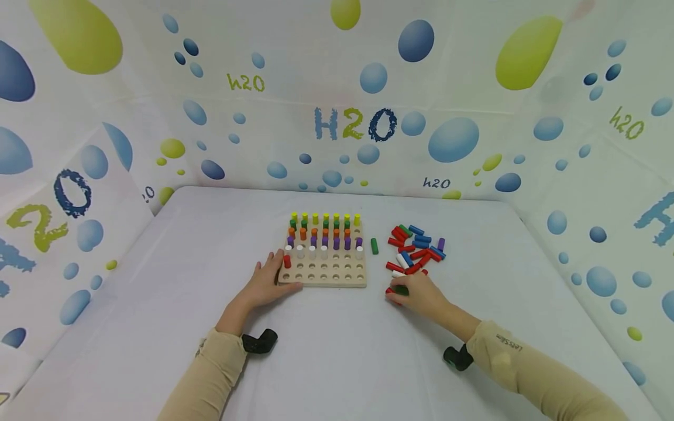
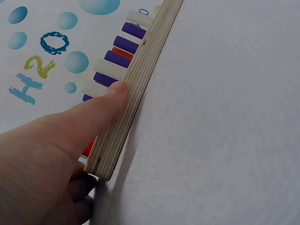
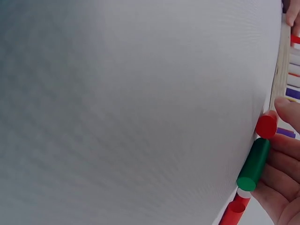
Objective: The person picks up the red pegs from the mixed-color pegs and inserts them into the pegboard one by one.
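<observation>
A wooden pegboard (image 1: 322, 282) bears rows of yellow, green, orange, purple and white pegs, with one red peg (image 1: 286, 262) at the left. My left hand (image 1: 263, 285) holds the board's front left corner; its thumb (image 2: 117, 89) lies along the front edge and the other fingers are at the left side. To the right of the board, my right hand (image 1: 418, 293) pinches a red peg (image 3: 266, 125) low over the table between thumb and fingers. Beside that peg, a green peg (image 3: 253, 165) lies against the fingers. The hand hides part of both in the head view.
A loose pile of red, blue, white, green and purple pegs (image 1: 420, 244) lies just beyond my right hand. One green peg (image 1: 374, 246) lies apart, between pile and board. A white cloth covers the table (image 1: 337, 362), and a patterned sheet (image 1: 295, 146) hangs behind.
</observation>
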`<state>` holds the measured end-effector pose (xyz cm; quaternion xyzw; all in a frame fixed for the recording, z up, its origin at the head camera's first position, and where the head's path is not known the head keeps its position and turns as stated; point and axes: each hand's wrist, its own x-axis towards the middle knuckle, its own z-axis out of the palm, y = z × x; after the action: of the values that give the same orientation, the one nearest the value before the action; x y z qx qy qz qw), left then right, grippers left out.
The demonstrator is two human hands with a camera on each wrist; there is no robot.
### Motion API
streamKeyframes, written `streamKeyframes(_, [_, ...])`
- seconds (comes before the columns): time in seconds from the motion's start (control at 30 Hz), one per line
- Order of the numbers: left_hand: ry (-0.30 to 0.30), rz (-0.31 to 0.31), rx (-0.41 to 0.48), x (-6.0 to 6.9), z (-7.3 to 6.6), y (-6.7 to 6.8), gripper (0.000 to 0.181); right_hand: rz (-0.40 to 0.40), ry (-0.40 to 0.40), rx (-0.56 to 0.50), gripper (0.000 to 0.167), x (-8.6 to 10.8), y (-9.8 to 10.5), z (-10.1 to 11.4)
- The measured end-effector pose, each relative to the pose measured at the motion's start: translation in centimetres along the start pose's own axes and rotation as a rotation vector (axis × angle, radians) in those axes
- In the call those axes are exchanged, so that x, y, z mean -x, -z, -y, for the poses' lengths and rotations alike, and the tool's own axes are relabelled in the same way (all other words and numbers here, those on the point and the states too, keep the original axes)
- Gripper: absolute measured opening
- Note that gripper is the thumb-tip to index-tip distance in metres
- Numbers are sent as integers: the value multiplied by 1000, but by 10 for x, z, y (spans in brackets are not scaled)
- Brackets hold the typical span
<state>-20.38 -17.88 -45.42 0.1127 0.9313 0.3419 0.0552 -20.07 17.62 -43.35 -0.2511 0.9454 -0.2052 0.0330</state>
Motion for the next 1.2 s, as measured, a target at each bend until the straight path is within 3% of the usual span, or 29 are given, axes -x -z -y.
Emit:
streamKeyframes(0.47, [-2, 3, 2, 0, 0, 0, 100, -6, 36, 134, 29, 2, -2, 4])
streamKeyframes(1.2, [0, 2, -9, 0, 0, 1, 100, -35, -6, 138, 25, 2, -4, 16])
